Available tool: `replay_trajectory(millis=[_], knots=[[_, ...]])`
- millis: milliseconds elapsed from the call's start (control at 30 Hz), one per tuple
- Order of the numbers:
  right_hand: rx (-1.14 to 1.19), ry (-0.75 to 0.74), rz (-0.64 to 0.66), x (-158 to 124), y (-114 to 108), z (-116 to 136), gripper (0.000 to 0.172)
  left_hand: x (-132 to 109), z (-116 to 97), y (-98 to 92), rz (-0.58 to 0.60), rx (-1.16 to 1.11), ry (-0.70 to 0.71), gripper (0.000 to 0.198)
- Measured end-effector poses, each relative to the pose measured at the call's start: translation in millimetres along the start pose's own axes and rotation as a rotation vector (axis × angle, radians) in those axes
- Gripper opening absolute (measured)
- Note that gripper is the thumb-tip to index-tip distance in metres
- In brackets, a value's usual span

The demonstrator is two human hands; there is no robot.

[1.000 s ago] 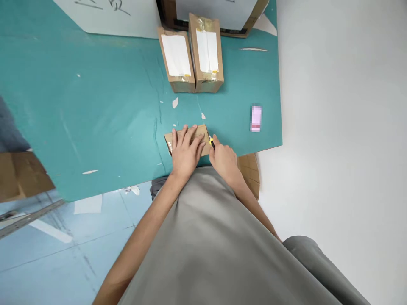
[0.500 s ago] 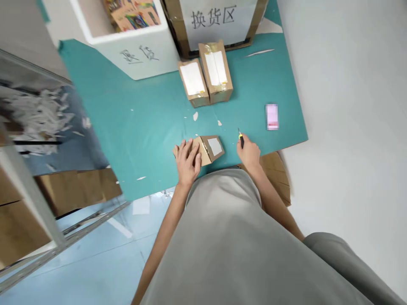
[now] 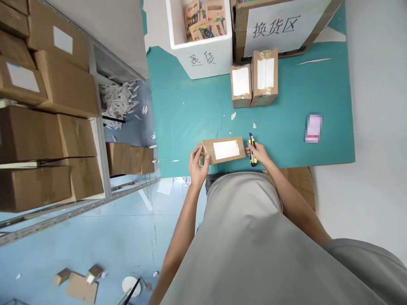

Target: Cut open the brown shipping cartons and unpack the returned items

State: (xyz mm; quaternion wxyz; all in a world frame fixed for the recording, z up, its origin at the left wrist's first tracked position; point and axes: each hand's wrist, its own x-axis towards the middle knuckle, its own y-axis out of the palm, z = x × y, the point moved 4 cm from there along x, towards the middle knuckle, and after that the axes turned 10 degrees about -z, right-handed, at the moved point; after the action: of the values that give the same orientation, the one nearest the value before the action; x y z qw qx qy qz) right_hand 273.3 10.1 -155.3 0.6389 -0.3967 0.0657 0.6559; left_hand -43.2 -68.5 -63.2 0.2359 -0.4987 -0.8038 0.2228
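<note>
A small brown cardboard box (image 3: 208, 153) with a white label lies label up near the front edge of the green-topped table (image 3: 181, 123). My left hand (image 3: 199, 167) is closed on its left end, thumb on the near side and fingers at the far corner. Just off the box's right end, my right hand (image 3: 259, 152) grips a yellow and black box cutter (image 3: 253, 157), its tip pointing away from me. Some of the right fingers reach close to the box's end; whether they touch it I cannot tell.
Two labelled cardboard boxes (image 3: 265, 91) stand farther back, before a white foam bin (image 3: 203, 63) and a large carton (image 3: 240, 38). A blurred pink phone-like object (image 3: 313, 128) lies at right. Shelves with cartons (image 3: 66, 84) are at left, a wall (image 3: 378, 106) at right.
The box has been turned so its label faces up, and my left hand has shifted to its left end. The box cutter is now close to its right end. My view has swung left.
</note>
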Motion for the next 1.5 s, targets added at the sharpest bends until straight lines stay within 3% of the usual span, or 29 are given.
replay_trajectory(millis=[67, 167, 267, 367, 500, 600, 700, 867, 1133, 1500], knots=[[-0.016, -0.103, -0.032, -8, 3, 11, 0.027, 1, 2, 1.3, 0.012, -0.064, -0.061, 0.063], [-0.168, -0.243, -0.175, -20, -23, 21, 0.037, -3, 4, 17.8, 0.053, -0.223, -0.164, 0.068], [-0.399, -0.308, -0.296, -28, -68, 26, 0.044, -13, 4, 54.8, 0.148, -0.398, -0.239, 0.075], [-0.655, -0.310, -0.297, -31, -104, 36, 0.049, -26, 6, 97.4, 0.248, -0.485, -0.276, 0.079], [-0.899, -0.358, -0.243, -45, -121, 65, 0.062, -34, 13, 129.4, 0.321, -0.470, -0.268, 0.079], [-1.079, -0.485, -0.128, -64, -105, 97, 0.063, -33, 17, 132.9, 0.347, -0.472, -0.260, 0.077], [-1.238, -0.616, 0.151, -78, -72, 121, 0.059, -31, 17, 131.0, 0.357, -0.498, -0.266, 0.074], [-1.454, -0.755, 0.401, -75, -35, 143, 0.057, -32, 11, 131.2, 0.351, -0.518, -0.278, 0.073], [-1.574, -0.831, 0.491, -63, -23, 160, 0.056, -31, 8, 131.8, 0.356, -0.545, -0.294, 0.072], [-1.602, -0.877, 0.529, -64, -15, 162, 0.059, -29, 7, 130.7, 0.334, -0.543, -0.305, 0.067]])
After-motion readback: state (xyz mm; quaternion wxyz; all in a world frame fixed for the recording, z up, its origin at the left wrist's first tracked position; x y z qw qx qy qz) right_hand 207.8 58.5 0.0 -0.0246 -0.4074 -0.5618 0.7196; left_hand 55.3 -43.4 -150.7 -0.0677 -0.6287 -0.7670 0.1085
